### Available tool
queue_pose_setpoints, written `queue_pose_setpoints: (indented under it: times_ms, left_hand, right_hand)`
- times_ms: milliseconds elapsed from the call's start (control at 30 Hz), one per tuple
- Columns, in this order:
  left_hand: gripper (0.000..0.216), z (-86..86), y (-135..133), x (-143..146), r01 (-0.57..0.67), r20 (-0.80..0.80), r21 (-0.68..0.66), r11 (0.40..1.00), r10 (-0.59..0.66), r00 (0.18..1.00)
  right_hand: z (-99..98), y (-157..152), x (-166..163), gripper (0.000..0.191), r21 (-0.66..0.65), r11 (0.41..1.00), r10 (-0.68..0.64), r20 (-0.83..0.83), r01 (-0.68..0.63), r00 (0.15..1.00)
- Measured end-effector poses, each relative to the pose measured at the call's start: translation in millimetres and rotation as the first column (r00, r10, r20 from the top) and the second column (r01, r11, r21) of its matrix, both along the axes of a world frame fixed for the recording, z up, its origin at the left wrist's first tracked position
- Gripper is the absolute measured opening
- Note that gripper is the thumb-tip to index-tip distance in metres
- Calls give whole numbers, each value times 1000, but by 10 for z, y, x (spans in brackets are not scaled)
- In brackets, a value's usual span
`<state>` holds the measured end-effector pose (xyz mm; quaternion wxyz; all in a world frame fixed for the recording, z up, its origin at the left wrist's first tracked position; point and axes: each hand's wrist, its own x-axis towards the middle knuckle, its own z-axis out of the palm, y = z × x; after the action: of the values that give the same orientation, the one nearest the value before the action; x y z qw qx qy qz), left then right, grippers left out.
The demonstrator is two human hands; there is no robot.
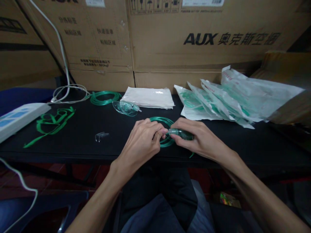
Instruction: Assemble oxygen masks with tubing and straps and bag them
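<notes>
Between the fingers of my right hand [196, 132] is a translucent green oxygen mask [186, 134], its pale connector pointing left. My left hand [147, 137] is closed in a pinch right at the tip of that connector. It seems to grip the end of the green tubing, though the fingers cover most of it. Behind and below both hands, a coil of green tubing [161, 120] lies on the black table. A short green strap end [191, 155] shows under my right hand, near the table's front edge.
Further back lie another clear mask [126, 108], a second tubing coil [104, 98] and a white packet stack [148, 97]. Several packaged masks [218, 100] lean at the right. On the left are green elastic straps [54, 121], a small clear piece [101, 136] and a power strip [23, 118]. Cardboard boxes [170, 58] stand behind.
</notes>
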<state>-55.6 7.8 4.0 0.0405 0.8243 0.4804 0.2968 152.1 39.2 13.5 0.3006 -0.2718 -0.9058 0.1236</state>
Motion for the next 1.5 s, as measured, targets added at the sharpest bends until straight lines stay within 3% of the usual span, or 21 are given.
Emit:
queue_pose_setpoints:
  times_ms: [167,333,433,600,733,867,1000,1100,1233,1333,1500]
  left_hand:
    - [22,12,-9,-32,0,35,-32,999,1,999]
    - [25,274,-94,-291,-49,88,-23,999,51,995]
    - [32,394,-191,-471,-64,54,-92,994,69,996]
    - [65,318,-281,-569,26,-69,-208,978,-41,997]
    - [49,261,-238,-549,39,-140,-286,957,-82,987]
    - [31,276,-176,-532,43,-116,-352,935,-89,989]
    - [22,290,-92,-482,75,-99,-368,927,-119,988]
    - [18,317,-39,-426,88,-112,-377,922,-140,984]
    - [11,350,-34,-379,89,-127,-380,921,-147,981]
    - [12,351,-67,-387,96,-108,-376,922,-147,983]
    - [24,354,-125,-431,96,-65,-375,922,-130,989]
  right_hand:
    - [31,-33,-11,16,46,997,-63,78,59,995]
    - [58,-98,19,26,125,984,-140,136,123,981]
    - [82,-134,55,31,192,974,-156,161,124,975]
    - [131,-112,56,33,293,955,-89,143,44,986]
    - [117,-41,-10,37,350,937,-48,106,8,993]
    - [46,-24,-13,48,286,957,-73,94,43,993]
    - [0,-96,122,74,144,962,-233,-17,233,972]
    - [-7,-185,229,62,59,914,-391,-142,402,909]
    - [-16,-276,321,52,-18,837,-547,-79,548,833]
    - [-40,-277,421,55,-60,830,-554,20,554,833]
    - [-169,-134,580,47,28,895,-447,74,446,892]
